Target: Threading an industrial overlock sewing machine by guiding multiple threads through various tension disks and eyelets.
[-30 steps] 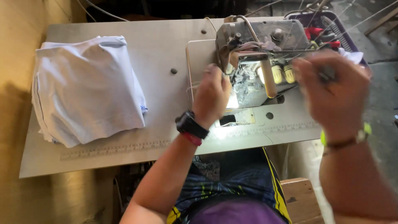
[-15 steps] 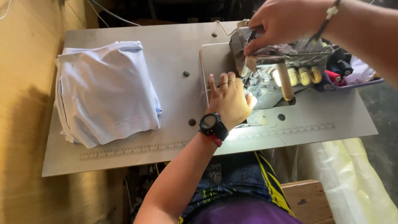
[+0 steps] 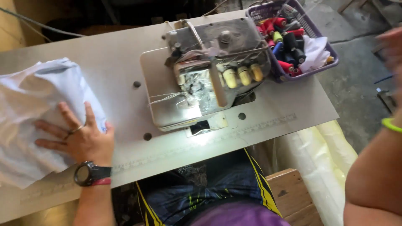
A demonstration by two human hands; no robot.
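Note:
My left hand (image 3: pixel 77 136) lies flat, fingers spread, on a stack of white fabric pieces (image 3: pixel 29 121) at the left end of the grey sewing table (image 3: pixel 289 109). A black watch sits on that wrist. My right hand (image 3: pixel 393 46) is at the far right edge of the view, blurred, off the table and away from the machine; I cannot see anything in it. The grey overlock sewing machine (image 3: pixel 209 75) stands in the middle of the table with white threads running over its front, and its work light shines on the plate below.
A purple basket (image 3: pixel 310 65) with several thread spools and a white cloth sits right of the machine. A yellowish plastic sack (image 3: pixel 314 163) and a wooden box (image 3: pixel 289 192) stand below the table's right end. Concrete floor lies to the right.
My left hand has left the machine and moved left onto the fabric stack. My right hand has drawn away from the machine's top to the far right. The view has shifted.

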